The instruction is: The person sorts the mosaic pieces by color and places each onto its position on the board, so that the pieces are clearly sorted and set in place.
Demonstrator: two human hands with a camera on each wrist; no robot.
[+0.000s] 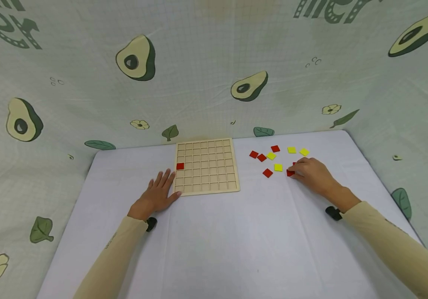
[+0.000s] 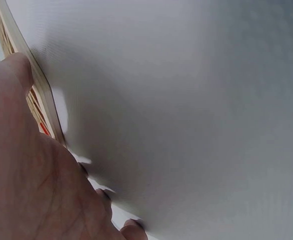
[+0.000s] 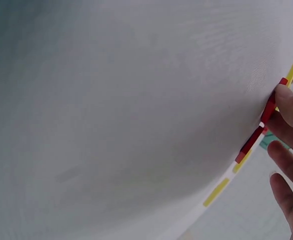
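My right hand [image 1: 314, 174] pinches a red square tile [image 1: 290, 172] between thumb and index finger, at the right side of a loose group of tiles. The right wrist view shows this held tile [image 3: 269, 109] tilted up, its other fingers spread apart. Just beyond lies another red tile [image 3: 250, 144], mostly covered by the hand in the head view. My left hand [image 1: 156, 195] lies flat with fingers spread, beside a pale wooden grid board [image 1: 235, 166]. Its thumb touches the board's near left corner. One red tile [image 1: 180, 166] sits in a cell of the leftmost column.
Several loose red tiles [image 1: 267, 173] and yellow tiles [image 1: 278, 167] lie flat on the white-covered table [image 1: 214, 241], right of the board. A cloth backdrop [image 1: 199, 99] printed with avocados rises behind the table and along its sides.
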